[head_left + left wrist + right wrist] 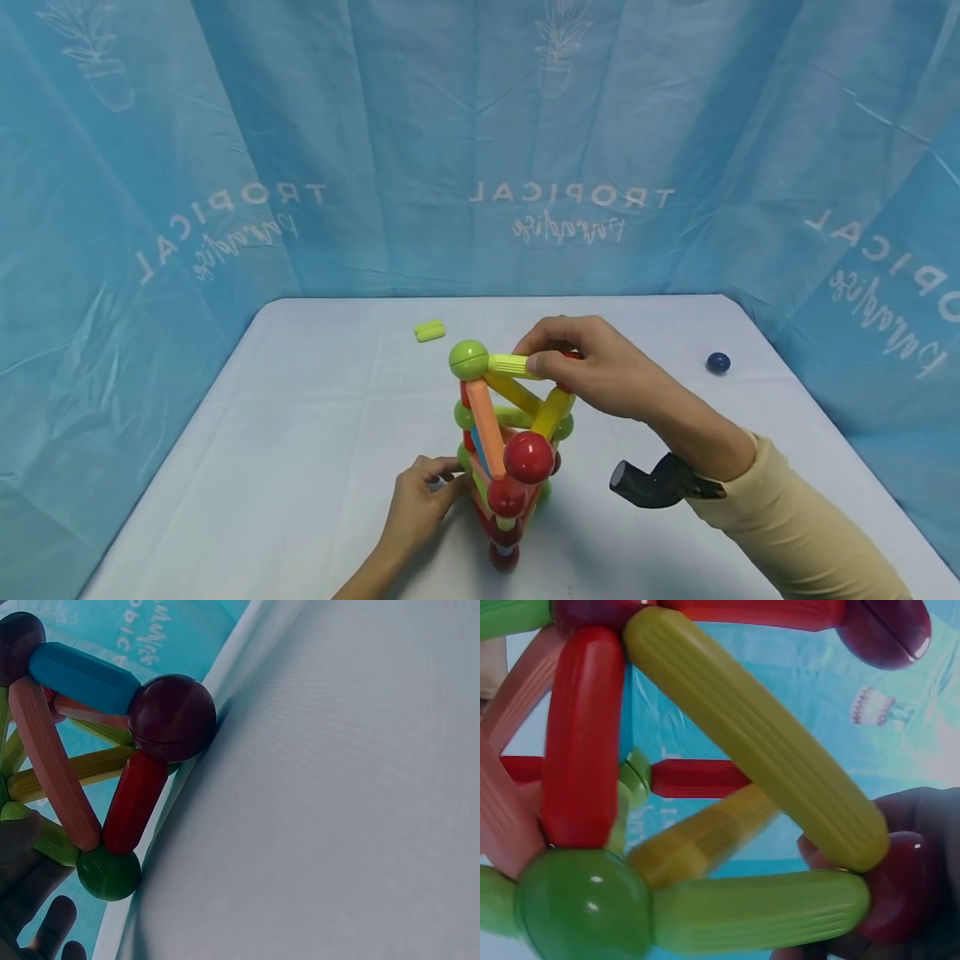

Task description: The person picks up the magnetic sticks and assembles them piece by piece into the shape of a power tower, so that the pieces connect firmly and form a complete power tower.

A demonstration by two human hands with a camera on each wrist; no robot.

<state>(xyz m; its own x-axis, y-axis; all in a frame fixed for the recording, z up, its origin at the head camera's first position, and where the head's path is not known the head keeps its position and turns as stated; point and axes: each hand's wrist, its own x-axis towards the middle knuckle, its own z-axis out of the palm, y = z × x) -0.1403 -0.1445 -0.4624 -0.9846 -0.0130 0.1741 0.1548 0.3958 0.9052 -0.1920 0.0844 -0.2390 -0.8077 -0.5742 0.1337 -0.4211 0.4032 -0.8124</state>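
A tower of magnetic rods and balls (486,429) stands upright at the table's front middle. My right hand (607,367) is at its top right corner, thumb and fingers pinching the end of a yellow-green rod (510,365). That rod runs to a green ball (468,360); at its other end a dark red ball (904,889) is partly covered by my fingers. Low on the tower's left side, my left hand (423,497) grips a green rod (54,841). In the left wrist view a purple ball (174,718) and a red rod (135,802) sit close beside these fingers.
Two short yellow-green rods (430,331) lie side by side behind the tower. A dark blue ball (718,362) rests toward the right edge of the white table (300,433). Blue printed curtains (480,150) surround the back and sides.
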